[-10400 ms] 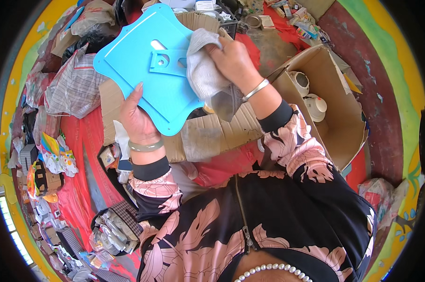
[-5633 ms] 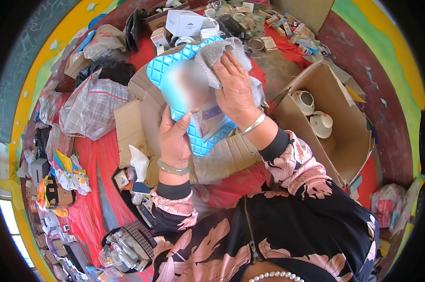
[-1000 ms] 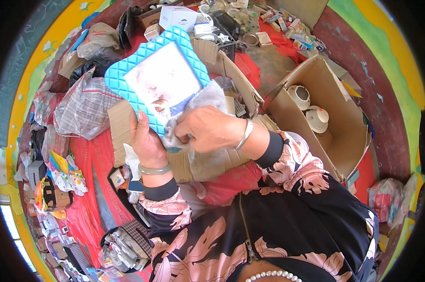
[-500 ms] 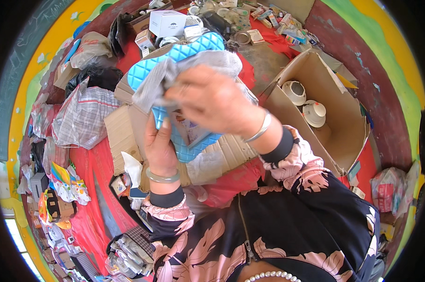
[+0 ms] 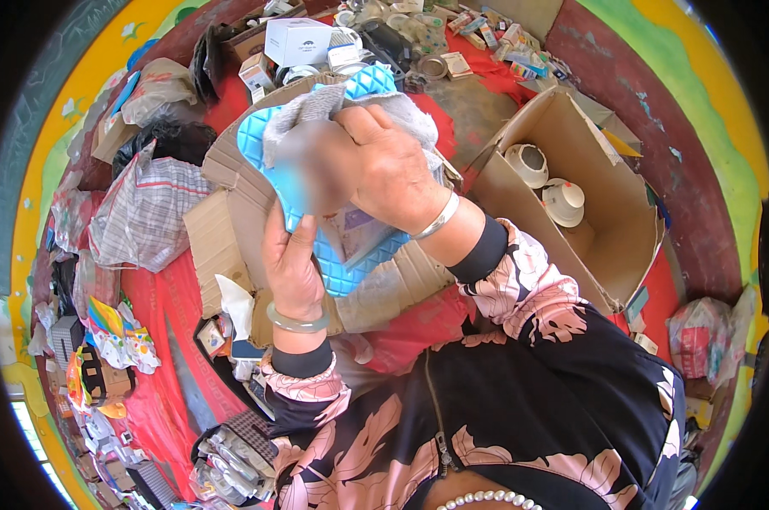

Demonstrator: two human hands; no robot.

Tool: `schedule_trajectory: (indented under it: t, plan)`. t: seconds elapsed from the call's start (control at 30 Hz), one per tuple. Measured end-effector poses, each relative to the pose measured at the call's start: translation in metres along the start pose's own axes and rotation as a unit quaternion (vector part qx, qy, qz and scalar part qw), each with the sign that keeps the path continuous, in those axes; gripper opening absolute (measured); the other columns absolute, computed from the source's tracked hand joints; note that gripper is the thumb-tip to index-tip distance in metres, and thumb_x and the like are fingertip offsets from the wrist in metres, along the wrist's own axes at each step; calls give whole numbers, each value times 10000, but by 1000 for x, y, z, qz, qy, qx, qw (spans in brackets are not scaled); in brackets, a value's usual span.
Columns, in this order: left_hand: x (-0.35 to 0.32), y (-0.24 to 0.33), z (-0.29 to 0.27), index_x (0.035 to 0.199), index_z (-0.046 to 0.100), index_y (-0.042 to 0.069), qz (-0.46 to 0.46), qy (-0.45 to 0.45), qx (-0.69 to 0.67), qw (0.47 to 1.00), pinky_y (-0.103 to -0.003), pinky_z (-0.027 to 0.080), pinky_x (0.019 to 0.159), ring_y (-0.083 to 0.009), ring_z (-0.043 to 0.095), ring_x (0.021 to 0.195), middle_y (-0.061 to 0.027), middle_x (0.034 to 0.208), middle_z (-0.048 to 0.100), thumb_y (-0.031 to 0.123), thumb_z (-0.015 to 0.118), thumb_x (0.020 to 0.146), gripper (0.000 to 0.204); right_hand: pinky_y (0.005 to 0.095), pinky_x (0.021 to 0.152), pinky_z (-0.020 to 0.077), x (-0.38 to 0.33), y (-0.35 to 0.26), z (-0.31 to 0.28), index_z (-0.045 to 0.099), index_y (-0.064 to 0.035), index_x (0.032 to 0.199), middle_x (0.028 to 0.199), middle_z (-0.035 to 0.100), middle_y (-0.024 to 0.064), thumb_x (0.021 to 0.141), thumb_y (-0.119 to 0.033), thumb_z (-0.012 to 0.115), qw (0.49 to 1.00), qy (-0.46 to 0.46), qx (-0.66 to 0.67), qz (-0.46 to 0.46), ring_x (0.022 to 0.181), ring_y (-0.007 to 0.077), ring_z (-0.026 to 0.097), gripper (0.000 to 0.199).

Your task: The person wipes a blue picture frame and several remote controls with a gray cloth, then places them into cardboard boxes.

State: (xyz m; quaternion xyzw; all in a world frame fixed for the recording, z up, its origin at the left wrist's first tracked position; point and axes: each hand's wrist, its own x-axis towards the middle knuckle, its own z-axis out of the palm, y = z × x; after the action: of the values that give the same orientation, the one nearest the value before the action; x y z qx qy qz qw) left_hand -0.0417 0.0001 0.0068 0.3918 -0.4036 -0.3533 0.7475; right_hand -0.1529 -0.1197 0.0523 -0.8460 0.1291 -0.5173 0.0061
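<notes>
A blue frame [image 5: 346, 277] with a quilted, wavy border stands tilted in front of me, with a glossy pane [image 5: 354, 234] inside it. My left hand [image 5: 292, 268] grips its lower left edge, the thumb lying on the front. My right hand [image 5: 397, 174] is closed on a grey cloth [image 5: 303, 115] bunched over the frame's upper part. Much of the pane lies behind that hand, and a blurred patch covers its middle. Below and behind the frame is an open cardboard box [image 5: 210, 242] with its flaps spread.
Another cardboard box [image 5: 610, 212] at the right holds two white bowl-like pieces [image 5: 563, 202]. A checked woven bag [image 5: 150, 208] lies at the left on red sheeting [image 5: 159, 306]. A white carton [image 5: 299, 41] stands at the far side among small boxes and jars.
My right hand, blurred by motion before, now shows sharply, with the grey cloth bunched above it. My left hand keeps its hold on the frame. The view has shifted slightly.
</notes>
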Motion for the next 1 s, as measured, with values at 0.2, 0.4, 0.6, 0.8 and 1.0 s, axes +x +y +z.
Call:
schedule_trajectory:
  t: [0.2, 0.4, 0.6, 0.8, 1.0]
  plan:
    - [0, 7, 2, 1317, 379, -52, -3, 12, -42, 999, -343, 307, 1020, -208, 459, 1169, -110, 1275, 486, 62, 502, 891, 457, 359, 628, 478, -7, 31, 1, 652, -105, 928, 777, 514, 64, 679, -44, 588, 990, -2, -114, 87, 762, 270, 544, 264]
    - [0, 5, 6, 1282, 426, -51, 26, 44, -21, 998, -309, 351, 962, -164, 494, 1078, -90, 1196, 530, 93, 506, 905, 411, 371, 632, 469, -4, 25, 0, 644, -58, 911, 774, 509, 85, 677, -60, 589, 982, -34, -147, 116, 760, 282, 537, 241]
    - [5, 10, 1, 1276, 424, -52, 55, 100, -34, 993, -325, 352, 966, -187, 498, 1084, -109, 1198, 530, 84, 477, 911, 393, 384, 619, 477, -15, 8, 12, 623, -23, 852, 758, 530, 111, 676, -70, 581, 988, -70, -84, 105, 754, 301, 547, 187]
    - [16, 30, -13, 1274, 416, -51, 138, 155, -23, 978, -353, 388, 944, -226, 520, 1075, -139, 1198, 528, 85, 459, 912, 388, 396, 622, 493, -30, -25, 13, 593, 19, 757, 782, 577, 175, 670, -109, 569, 967, -227, -34, 109, 763, 328, 578, 157]
    - [17, 22, -12, 1283, 411, -37, 145, 198, -25, 969, -349, 390, 943, -218, 516, 1078, -135, 1213, 520, 99, 455, 917, 393, 426, 623, 484, -23, -50, 7, 612, 1, 745, 738, 587, 172, 676, -112, 566, 955, -242, 105, 136, 695, 345, 590, 140]
